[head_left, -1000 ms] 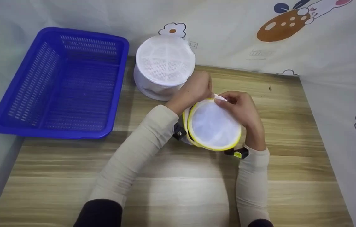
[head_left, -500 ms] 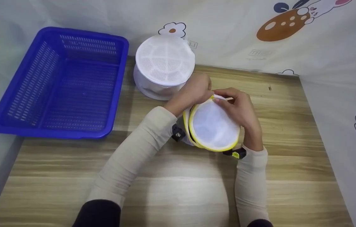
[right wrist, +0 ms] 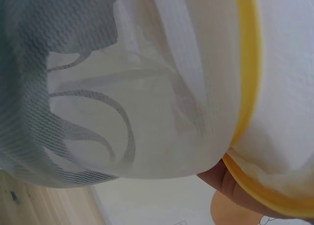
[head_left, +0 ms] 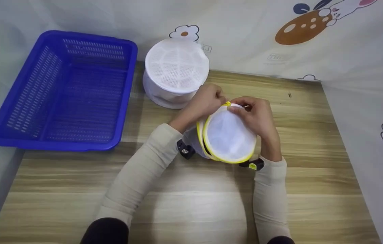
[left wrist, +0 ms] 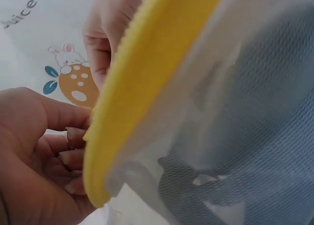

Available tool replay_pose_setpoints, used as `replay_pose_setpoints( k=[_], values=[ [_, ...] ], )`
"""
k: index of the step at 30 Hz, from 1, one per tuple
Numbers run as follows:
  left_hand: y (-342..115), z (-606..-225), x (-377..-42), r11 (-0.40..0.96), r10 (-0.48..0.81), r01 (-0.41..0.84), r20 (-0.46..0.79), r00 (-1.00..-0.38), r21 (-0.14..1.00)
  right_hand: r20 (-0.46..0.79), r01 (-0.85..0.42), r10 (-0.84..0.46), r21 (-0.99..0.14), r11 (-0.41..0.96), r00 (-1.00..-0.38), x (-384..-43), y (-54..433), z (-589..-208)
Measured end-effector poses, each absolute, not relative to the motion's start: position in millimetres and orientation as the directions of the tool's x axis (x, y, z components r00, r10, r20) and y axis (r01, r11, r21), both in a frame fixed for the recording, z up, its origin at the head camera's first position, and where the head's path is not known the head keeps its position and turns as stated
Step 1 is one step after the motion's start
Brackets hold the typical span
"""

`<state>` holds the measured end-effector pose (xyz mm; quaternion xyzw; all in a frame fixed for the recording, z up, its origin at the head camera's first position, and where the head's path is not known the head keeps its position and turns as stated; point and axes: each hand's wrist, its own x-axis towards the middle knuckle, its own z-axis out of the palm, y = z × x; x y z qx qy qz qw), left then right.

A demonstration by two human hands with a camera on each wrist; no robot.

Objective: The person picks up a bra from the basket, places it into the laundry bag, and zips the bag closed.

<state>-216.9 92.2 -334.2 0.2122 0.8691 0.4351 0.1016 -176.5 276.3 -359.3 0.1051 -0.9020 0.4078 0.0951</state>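
Observation:
A round white mesh laundry bag [head_left: 231, 135] with yellow zipper edging sits mid-table, its lid tilted up toward the head camera and a dark gap along its left side. My left hand [head_left: 208, 100] has its fingers curled at the top of the rim, pinching the yellow zipper [head_left: 228, 103]. Just right of it, my right hand [head_left: 257, 113] pinches the rim between thumb and fingers. In the left wrist view, fingertips meet the outside of the yellow edge [left wrist: 142, 73]. Blue-grey textured fabric [right wrist: 73, 19] shows through the mesh in the right wrist view.
A white drum-shaped mesh bag [head_left: 177, 66] with a lattice top stands behind my left hand, near the back wall. To the left lies a blue plastic basket [head_left: 118, 135] with slotted sides. Printed white sheeting [head_left: 245, 44] borders the wooden table [head_left: 313, 203].
My left hand has shifted slightly left and down, and more yellow shows beside its fingertips. The white strip between the hands shows less. The right hand has barely moved.

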Motion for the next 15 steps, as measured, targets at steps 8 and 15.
replay_pose_setpoints(
  k=[8, 15],
  values=[
    [89, -353, -212, 0.313, 0.353, 0.237, 0.119, -0.928, 0.92, 0.272, -0.269, -0.09, -0.744, 0.612, -0.958, -177, 280, -361],
    [83, -367, -201, 0.17, 0.27, 0.255, 0.204, -0.941, 0.952, 0.271, -0.28, -0.105, -0.763, 0.582, -0.957, -177, 275, -361]
  ],
)
